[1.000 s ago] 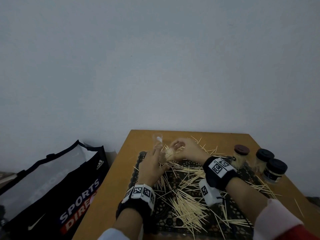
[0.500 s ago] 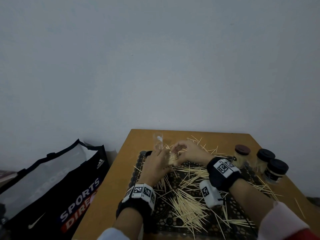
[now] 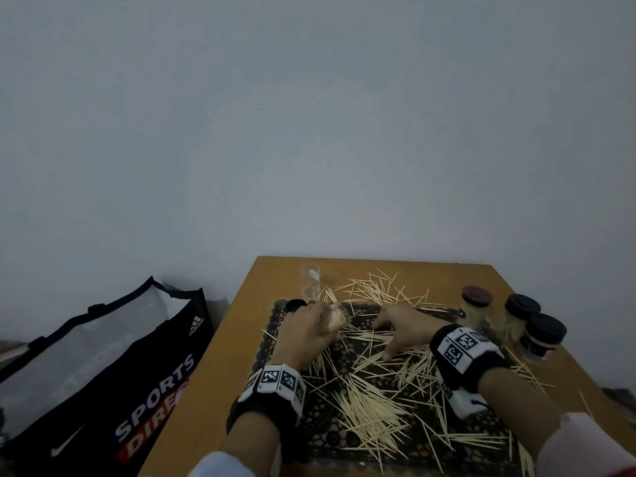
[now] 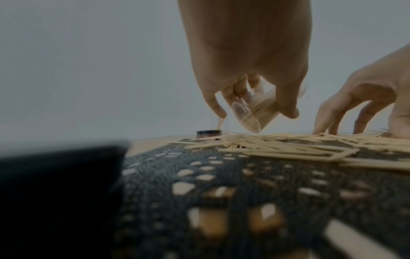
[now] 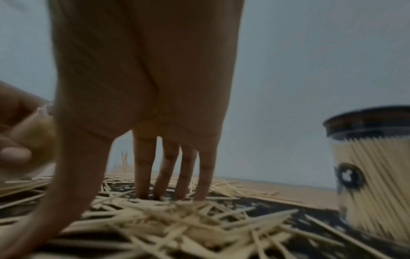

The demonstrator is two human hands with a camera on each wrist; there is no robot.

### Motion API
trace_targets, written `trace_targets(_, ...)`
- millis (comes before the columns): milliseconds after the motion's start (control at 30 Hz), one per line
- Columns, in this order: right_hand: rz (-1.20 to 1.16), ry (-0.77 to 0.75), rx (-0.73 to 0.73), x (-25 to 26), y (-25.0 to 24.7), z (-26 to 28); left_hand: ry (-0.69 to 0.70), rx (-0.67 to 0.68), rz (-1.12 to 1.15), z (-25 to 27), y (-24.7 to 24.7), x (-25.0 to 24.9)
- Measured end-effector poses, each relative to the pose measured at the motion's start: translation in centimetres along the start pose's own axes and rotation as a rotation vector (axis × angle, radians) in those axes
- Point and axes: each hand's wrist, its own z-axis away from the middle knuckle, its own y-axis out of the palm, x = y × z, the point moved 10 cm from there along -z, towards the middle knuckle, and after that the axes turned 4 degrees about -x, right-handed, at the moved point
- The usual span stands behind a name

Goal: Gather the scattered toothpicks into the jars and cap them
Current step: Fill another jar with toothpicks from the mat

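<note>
A small wooden table (image 3: 241, 339) stands against a plain grey wall (image 3: 309, 132), its top largely covered by a dark openwork mat (image 4: 221, 184) through whose holes the wood shows. Loose toothpicks (image 3: 371, 404) lie scattered over the mat and onto the bare wood near the far edge.

The left hand (image 3: 306, 332) is lifted above the mat and grips a clear jar (image 4: 255, 113) partly filled with toothpicks, thumb on one side and fingers on the other; the jar is tilted, its base turned down toward the mat. The right hand (image 3: 402, 328) is spread, fingers apart and nearly straight, its fingertips (image 5: 142, 192) pressing down on the toothpicks on the mat, holding nothing.

A dark lid (image 4: 208, 134) lies at the mat's far left corner, and just behind it an empty clear jar (image 3: 310, 282) stands upright on the wood. At the table's right side three capped jars stand close together, full of toothpicks: one with a brown lid (image 3: 476, 304) and two with black lids (image 3: 543, 337).

On the floor to the left of the table sits a black sports bag (image 3: 103, 373) with white lettering.
</note>
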Motion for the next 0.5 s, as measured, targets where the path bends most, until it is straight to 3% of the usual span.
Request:
trace_targets(233, 0.025, -0.104, -0.104, 1.2, -0.6, 0.6, -0.012, 0.014, -0.012, 0.1, 0.1, 0.3)
trace_targets(500, 0.1, -0.08, -0.172, 1.3, -1.0, 0.5, -0.004, 0.023, -0.024, 0.1, 0.1, 0.1)
